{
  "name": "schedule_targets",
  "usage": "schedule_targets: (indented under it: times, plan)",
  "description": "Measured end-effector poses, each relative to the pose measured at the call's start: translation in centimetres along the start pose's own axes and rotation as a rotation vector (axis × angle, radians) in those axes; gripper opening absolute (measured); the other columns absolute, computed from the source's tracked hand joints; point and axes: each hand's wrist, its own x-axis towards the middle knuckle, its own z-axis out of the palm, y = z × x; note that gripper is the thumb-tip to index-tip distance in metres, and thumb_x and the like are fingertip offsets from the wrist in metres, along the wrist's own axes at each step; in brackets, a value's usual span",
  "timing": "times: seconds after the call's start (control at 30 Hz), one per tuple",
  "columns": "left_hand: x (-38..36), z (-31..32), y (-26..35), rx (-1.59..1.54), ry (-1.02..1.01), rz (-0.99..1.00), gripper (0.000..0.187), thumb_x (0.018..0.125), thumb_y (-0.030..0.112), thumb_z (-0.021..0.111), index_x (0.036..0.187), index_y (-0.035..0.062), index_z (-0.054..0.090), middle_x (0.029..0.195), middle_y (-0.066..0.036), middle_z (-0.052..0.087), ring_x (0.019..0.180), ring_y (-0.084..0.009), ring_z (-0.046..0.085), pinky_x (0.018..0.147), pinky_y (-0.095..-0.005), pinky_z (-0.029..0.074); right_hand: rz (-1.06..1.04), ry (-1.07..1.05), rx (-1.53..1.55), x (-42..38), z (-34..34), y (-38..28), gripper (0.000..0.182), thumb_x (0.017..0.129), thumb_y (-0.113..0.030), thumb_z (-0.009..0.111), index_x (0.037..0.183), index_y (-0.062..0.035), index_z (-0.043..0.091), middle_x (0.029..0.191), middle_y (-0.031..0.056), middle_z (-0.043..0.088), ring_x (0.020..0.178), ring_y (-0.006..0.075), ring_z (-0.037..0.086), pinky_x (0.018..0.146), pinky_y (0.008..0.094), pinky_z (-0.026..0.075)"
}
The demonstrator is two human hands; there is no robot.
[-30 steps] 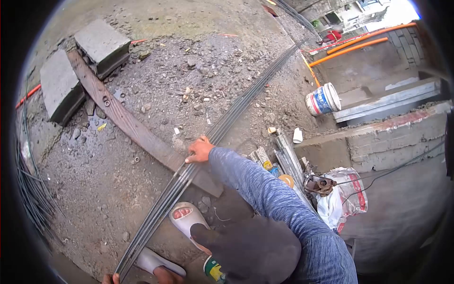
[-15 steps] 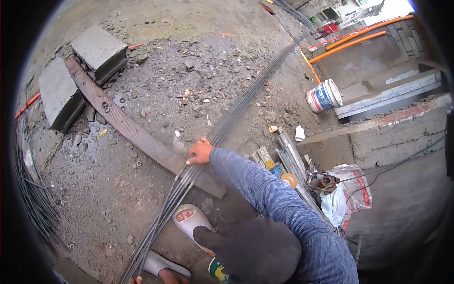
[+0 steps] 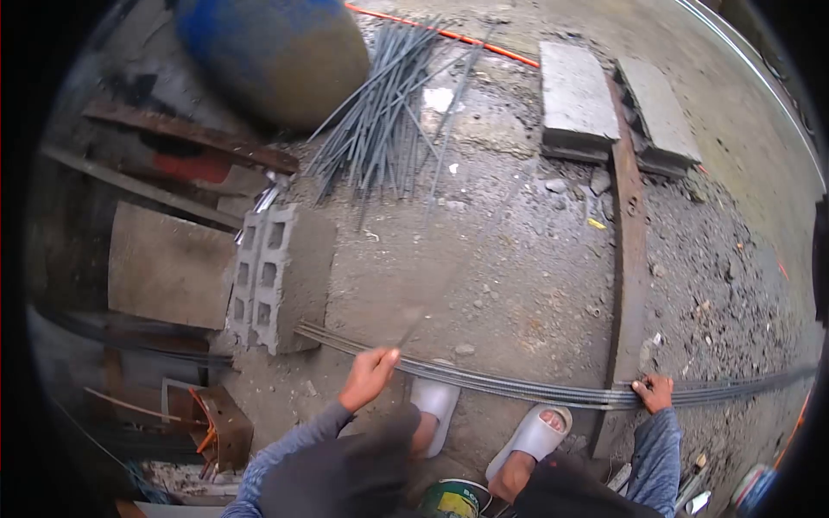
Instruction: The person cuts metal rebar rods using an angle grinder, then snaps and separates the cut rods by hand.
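Observation:
A bundle of long, thin ribbed rebar point(image 3: 518, 390) runs across in front of my feet, resting over a wooden plank point(image 3: 628, 285). My right hand point(image 3: 654, 391) is closed on the bundle beside the plank. To the left, my left hand point(image 3: 370, 377) is closed, with a single thin steel rod point(image 3: 415, 325) sticking up from it, smeared by motion. Its far end cannot be made out. The left ends of the bundled bars lie by a hollow concrete block point(image 3: 298, 276). Beyond, a loose pile of cut rebar pieces point(image 3: 389, 112) lies on the ground.
Two concrete blocks point(image 3: 579, 99) flank the plank's far end. A large blue, dirt-covered drum point(image 3: 276, 60) stands at upper left, near boards point(image 3: 190, 134). Between my legs is a green bucket point(image 3: 455, 499). An orange pipe point(image 3: 449, 34) crosses the back.
The view has swung left, bringing the drum and the pile of rebar pieces into sight. My left hand has come fully into view with a rod; my right hand stays on the bundle.

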Motion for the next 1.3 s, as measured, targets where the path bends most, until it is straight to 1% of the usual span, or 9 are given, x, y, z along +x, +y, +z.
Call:
schedule_targets:
  times: [0.27,0.47,0.53,0.6,0.7,0.83,0.9,1.1,1.3]
  plan:
    - [13.2,-4.3,4.0,-0.258,0.24,0.077,0.029,0.106,0.029,0.058,0.099,0.0023,0.069,0.064,0.005,0.054,0.05,-0.0032,0.04,0.044,-0.0225,0.029,0.038,0.036,-0.015,-0.4,-0.6,-1.2,0.042,0.074,-0.041,0.082,0.092,-0.0047,0.072,0.101,0.0165,0.069,0.11,0.0351,0.054,0.101,0.0454,0.039]
    - [23.3,-14.3,11.0,-0.045,0.443,0.321,0.038,0.098,0.026,0.065,0.067,0.0055,0.064,0.06,-0.001,0.061,0.051,-0.0092,0.052,0.048,-0.029,0.04,-0.034,0.077,-0.024,0.0,-0.4,-0.7,0.039,0.074,-0.039,0.08,0.086,-0.0029,0.071,0.092,0.0182,0.069,0.098,0.0363,0.06,0.093,0.0456,0.043]
    - [27.7,-19.2,16.3,0.149,0.529,0.374,0.022,0.096,0.02,0.067,0.096,-0.0021,0.066,0.07,-0.008,0.067,0.058,-0.0175,0.061,0.057,-0.0362,0.05,-0.001,0.007,-0.025,-0.3,-0.6,-1.0,0.039,0.075,-0.039,0.08,0.088,-0.0033,0.071,0.094,0.0184,0.069,0.1,0.0368,0.059,0.094,0.0459,0.043]
    - [30.6,-22.2,19.4,0.409,1.071,0.724,0.03,0.095,0.018,0.067,0.11,-0.0061,0.06,0.085,-0.012,0.069,0.075,-0.0209,0.066,0.072,-0.0374,0.054,0.074,-0.093,-0.031,0.1,-1.6,-2.1,0.039,0.076,-0.039,0.081,0.092,-0.0045,0.073,0.099,0.0186,0.069,0.106,0.0375,0.057,0.099,0.0463,0.04]
    - [26.2,-19.3,21.7,0.122,0.912,0.604,0.041,0.095,0.019,0.068,0.125,-0.0064,0.058,0.103,-0.014,0.068,0.093,-0.0203,0.065,0.085,-0.0333,0.053,-0.007,0.052,-0.033,-0.5,-0.8,-1.8,0.039,0.077,-0.04,0.08,0.092,-0.0041,0.072,0.099,0.0191,0.069,0.104,0.0377,0.058,0.097,0.0463,0.041]
    - [18.0,-8.8,10.2,0.441,0.231,0.601,0.035,0.094,0.027,0.073,0.117,0.0012,0.066,0.107,-0.013,0.071,0.102,-0.0262,0.068,0.089,-0.0384,0.054,0.019,-0.012,-0.056,-0.1,-0.7,-1.1,0.04,0.077,-0.04,0.079,0.091,-0.0035,0.072,0.099,0.0197,0.069,0.103,0.0372,0.06,0.097,0.0463,0.041]
    - [12.0,-2.8,5.9,0.33,-0.175,0.362,0.044,0.095,0.034,0.071,0.124,0.0014,0.066,0.112,-0.016,0.071,0.109,-0.0314,0.067,0.094,-0.0424,0.052,0.027,-0.015,-0.085,-0.2,-1.1,-1.5,0.04,0.078,-0.04,0.079,0.091,-0.0031,0.072,0.099,0.0199,0.069,0.102,0.0363,0.06,0.097,0.0461,0.041]
    - [3.0,4.6,-2.0,0.676,-0.241,0.417,0.038,0.095,0.037,0.067,0.112,0.0032,0.066,0.107,-0.019,0.067,0.109,-0.038,0.061,0.094,-0.0484,0.046,0.072,-0.102,0.045,0.0,-1.5,-1.6,0.041,0.079,-0.039,0.078,0.095,-0.0023,0.072,0.1,0.0189,0.07,0.1,0.0365,0.062,0.096,0.0459,0.042]
    - [5.7,5.2,-2.8,0.531,-0.342,0.309,0.027,0.092,0.031,0.071,0.099,0.0045,0.07,0.098,-0.016,0.068,0.1,-0.0362,0.064,0.086,-0.0467,0.05,0.082,-0.074,-0.01,-0.4,-1.9,-3.3,0.039,0.08,-0.036,0.078,0.1,-0.0031,0.07,0.105,0.0182,0.069,0.105,0.0369,0.06,0.1,0.0466,0.041]
